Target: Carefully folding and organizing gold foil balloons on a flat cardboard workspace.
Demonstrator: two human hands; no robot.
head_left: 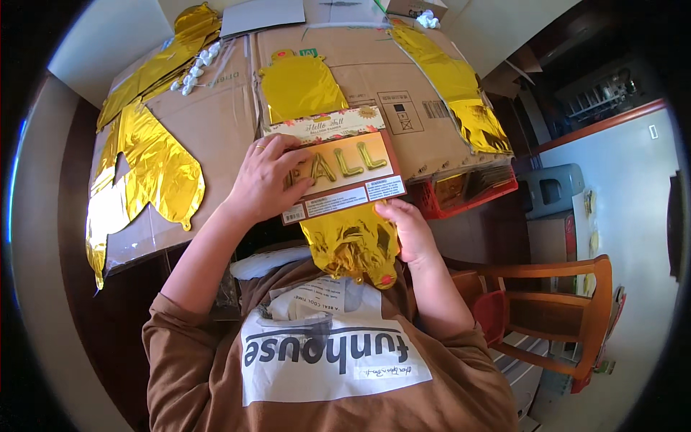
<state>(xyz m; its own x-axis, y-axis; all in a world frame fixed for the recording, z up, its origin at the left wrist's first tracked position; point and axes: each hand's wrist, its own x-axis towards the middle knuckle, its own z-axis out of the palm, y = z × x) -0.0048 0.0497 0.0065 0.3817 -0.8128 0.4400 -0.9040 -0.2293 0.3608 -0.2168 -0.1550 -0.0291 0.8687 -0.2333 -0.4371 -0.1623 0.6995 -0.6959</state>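
A printed cardboard balloon package card (360,189), showing gold letter balloons on an orange picture, is tilted over the table's near edge. My left hand (268,176) is bent over its left side, fingers and thumb pressed on the front. At the lower right edge, my right hand (407,229) is closed on the card, thumb uppermost; its other fingers are mostly hidden. Crumpled gold foil (345,241) hangs out below the card, beside my right hand, with a small red spot near its tip. Behind the card, a flat gold foil balloon (299,86) lies on the cardboard.
Large cardboard (223,137) covers the table. A gold letter-A foil balloon (155,169) lies left, another gold foil balloon (453,86) right. White lumpy pieces (194,70) lie at the far left. A red crate (461,198) and wooden chair (554,306) stand to the right.
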